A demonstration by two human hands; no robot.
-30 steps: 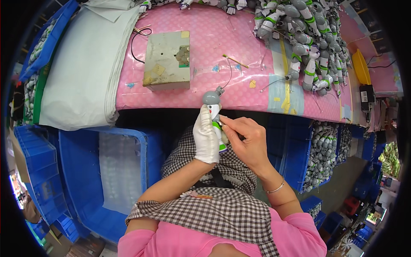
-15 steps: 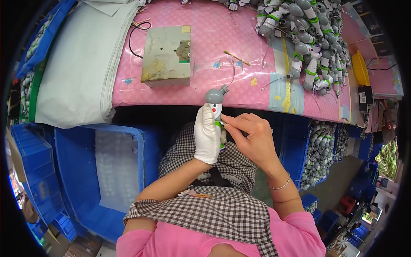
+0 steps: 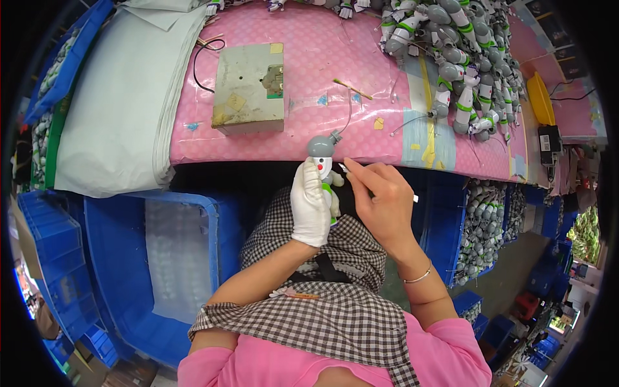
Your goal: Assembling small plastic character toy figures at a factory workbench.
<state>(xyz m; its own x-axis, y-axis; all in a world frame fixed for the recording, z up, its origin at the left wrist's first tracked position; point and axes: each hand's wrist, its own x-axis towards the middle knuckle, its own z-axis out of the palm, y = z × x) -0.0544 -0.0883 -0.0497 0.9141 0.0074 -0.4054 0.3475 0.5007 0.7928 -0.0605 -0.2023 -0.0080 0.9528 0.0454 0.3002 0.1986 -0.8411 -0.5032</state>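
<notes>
Your gloved left hand (image 3: 310,206) is wrapped around a small grey-capped snowman figure (image 3: 324,166), holding it upright over your lap just below the pink table's (image 3: 309,77) edge. Your bare right hand (image 3: 380,200) pinches a thin white tool (image 3: 361,180) right beside the figure's face

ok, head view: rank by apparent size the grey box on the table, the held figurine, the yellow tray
1. grey box
2. figurine, partly hidden by the gloved left hand
3. yellow tray, shrunk by the rim, so unsure against the figurine
</notes>
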